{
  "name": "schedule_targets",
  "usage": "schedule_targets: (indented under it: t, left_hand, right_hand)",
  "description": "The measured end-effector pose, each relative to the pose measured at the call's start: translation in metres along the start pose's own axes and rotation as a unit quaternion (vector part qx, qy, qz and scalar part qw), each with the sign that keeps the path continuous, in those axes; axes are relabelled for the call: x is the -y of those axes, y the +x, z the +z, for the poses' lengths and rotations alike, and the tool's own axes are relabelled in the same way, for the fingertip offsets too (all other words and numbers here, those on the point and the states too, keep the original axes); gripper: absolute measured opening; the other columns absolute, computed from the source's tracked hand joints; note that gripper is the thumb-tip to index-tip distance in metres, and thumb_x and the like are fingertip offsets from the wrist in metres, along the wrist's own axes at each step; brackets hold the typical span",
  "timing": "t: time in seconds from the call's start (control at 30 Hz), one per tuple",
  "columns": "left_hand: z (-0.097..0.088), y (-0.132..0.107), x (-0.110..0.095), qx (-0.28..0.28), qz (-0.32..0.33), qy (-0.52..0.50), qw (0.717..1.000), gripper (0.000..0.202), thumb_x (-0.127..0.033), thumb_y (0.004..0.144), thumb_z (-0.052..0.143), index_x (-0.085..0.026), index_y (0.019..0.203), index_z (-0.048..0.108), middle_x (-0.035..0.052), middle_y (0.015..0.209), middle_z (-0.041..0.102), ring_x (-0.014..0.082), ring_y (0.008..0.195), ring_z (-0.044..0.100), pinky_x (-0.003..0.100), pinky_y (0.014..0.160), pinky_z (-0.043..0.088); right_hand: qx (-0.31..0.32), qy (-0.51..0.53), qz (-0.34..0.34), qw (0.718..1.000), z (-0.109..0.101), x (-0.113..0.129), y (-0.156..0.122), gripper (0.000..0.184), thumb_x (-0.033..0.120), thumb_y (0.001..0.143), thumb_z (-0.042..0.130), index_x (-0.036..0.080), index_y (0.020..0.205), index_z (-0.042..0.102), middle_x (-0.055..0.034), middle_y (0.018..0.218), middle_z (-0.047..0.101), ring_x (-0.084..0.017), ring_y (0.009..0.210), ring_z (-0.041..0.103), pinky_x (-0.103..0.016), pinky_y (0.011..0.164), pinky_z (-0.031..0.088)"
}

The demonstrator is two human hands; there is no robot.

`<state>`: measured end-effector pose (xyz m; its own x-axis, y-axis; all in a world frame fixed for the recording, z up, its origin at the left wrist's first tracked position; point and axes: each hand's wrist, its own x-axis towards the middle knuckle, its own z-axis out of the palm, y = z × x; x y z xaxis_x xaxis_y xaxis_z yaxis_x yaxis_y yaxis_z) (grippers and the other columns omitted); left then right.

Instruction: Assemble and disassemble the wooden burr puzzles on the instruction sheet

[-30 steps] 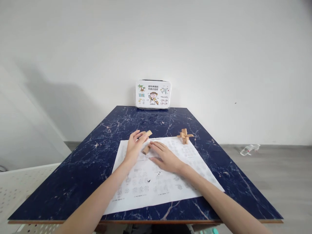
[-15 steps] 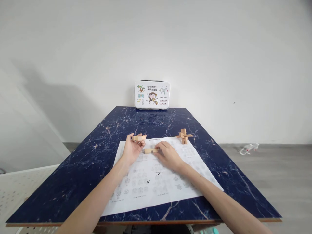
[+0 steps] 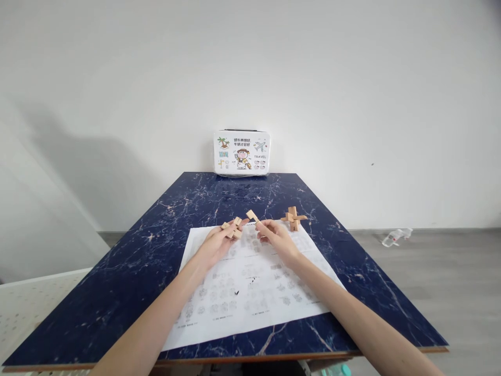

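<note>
My left hand (image 3: pixel 216 244) holds some joined wooden puzzle pieces (image 3: pixel 234 230) on its fingers, above the far part of a printed sheet (image 3: pixel 219 324). Just to the right, my right hand (image 3: pixel 276 237) pinches one notched wooden puzzle piece (image 3: pixel 251 214) between thumb and fingers, its free end tilted up and to the left. The two hands are close together, with a small gap between their pieces. Beyond my right hand, an interlocked wooden cross puzzle (image 3: pixel 293 218) stands at the sheet's far right corner.
The sheet lies on a dark blue marbled table (image 3: pixel 136 271). At the table's far end, a white case with cartoon prints (image 3: pixel 241 153) leans near the wall. A clear plastic bottle (image 3: pixel 396 237) lies on the floor to the right. A white perforated surface (image 3: pixel 35 308) is at the left.
My right hand has lifted the notched puzzle piece off the sheet and tilted it up. My left hand has turned, so the joined pieces now show from above.
</note>
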<state>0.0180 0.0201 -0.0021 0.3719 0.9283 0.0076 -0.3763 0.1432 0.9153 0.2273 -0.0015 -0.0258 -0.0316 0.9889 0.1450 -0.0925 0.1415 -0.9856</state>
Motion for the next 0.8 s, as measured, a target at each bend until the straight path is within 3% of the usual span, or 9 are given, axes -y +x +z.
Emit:
schedule_targets:
  t: [0.1, 0.2, 0.3, 0.5, 0.67, 0.8]
  left_hand:
    - [0.006, -0.004, -0.001, 0.018, -0.020, 0.001, 1.000, 0.026, -0.039, 0.091, 0.078, -0.019, 0.103, 0.068, 0.0184, 0.128, 0.072, 0.0319, 0.115, 0.071, 0.051, 0.097, 0.060]
    - [0.009, -0.004, 0.003, 0.031, -0.041, 0.001, 0.999, 0.038, -0.047, 0.087, 0.081, -0.022, 0.106, 0.061, 0.0143, 0.125, 0.074, 0.0295, 0.102, 0.077, 0.056, 0.096, 0.061]
    - [0.009, -0.004, 0.007, 0.036, -0.043, 0.029, 0.998, 0.042, -0.052, 0.084, 0.083, -0.023, 0.106, 0.062, 0.0114, 0.122, 0.076, 0.0253, 0.093, 0.078, 0.049, 0.091, 0.063]
    - [0.010, -0.005, 0.009, 0.079, -0.030, 0.089, 0.992, 0.038, -0.051, 0.087, 0.079, -0.018, 0.105, 0.075, 0.0148, 0.114, 0.075, 0.0254, 0.097, 0.073, 0.034, 0.074, 0.059]
    - [0.008, -0.005, 0.013, 0.103, -0.023, 0.122, 0.987, 0.039, -0.050, 0.092, 0.074, -0.017, 0.114, 0.074, 0.0107, 0.101, 0.073, 0.0214, 0.091, 0.071, 0.036, 0.082, 0.057]
    - [0.006, -0.003, 0.020, 0.064, -0.009, 0.142, 0.988, 0.042, -0.053, 0.093, 0.073, -0.018, 0.116, 0.065, 0.0106, 0.104, 0.074, 0.0220, 0.091, 0.074, 0.041, 0.088, 0.059]
  right_hand:
    - [0.010, 0.052, 0.014, 0.999, 0.000, 0.001, 0.000, 0.045, 0.061, 0.083, 0.076, 0.019, 0.094, 0.066, -0.0049, 0.090, 0.067, -0.016, 0.072, 0.063, -0.030, 0.067, 0.054]
    - [0.019, 0.080, 0.021, 0.996, -0.001, 0.002, 0.001, 0.045, 0.061, 0.082, 0.078, 0.019, 0.095, 0.068, -0.0047, 0.090, 0.068, -0.015, 0.069, 0.063, -0.031, 0.067, 0.054]
    - [0.026, 0.079, 0.016, 0.996, -0.001, 0.002, 0.001, 0.044, 0.061, 0.084, 0.076, 0.020, 0.097, 0.067, -0.0054, 0.096, 0.069, -0.016, 0.072, 0.064, -0.031, 0.069, 0.054]
    - [0.077, 0.078, 0.000, 0.994, -0.001, 0.003, -0.001, 0.043, 0.060, 0.091, 0.069, 0.021, 0.108, 0.069, -0.0080, 0.108, 0.072, -0.018, 0.080, 0.070, -0.034, 0.075, 0.056]
    - [0.142, 0.101, 0.014, 0.985, 0.000, 0.007, -0.005, 0.039, 0.056, 0.096, 0.066, 0.020, 0.112, 0.067, -0.0104, 0.102, 0.075, -0.022, 0.086, 0.071, -0.036, 0.079, 0.057]
    - [0.148, 0.139, 0.007, 0.979, 0.002, 0.008, -0.006, 0.034, 0.053, 0.097, 0.067, 0.020, 0.107, 0.067, -0.0095, 0.101, 0.075, -0.022, 0.084, 0.071, -0.038, 0.080, 0.057]
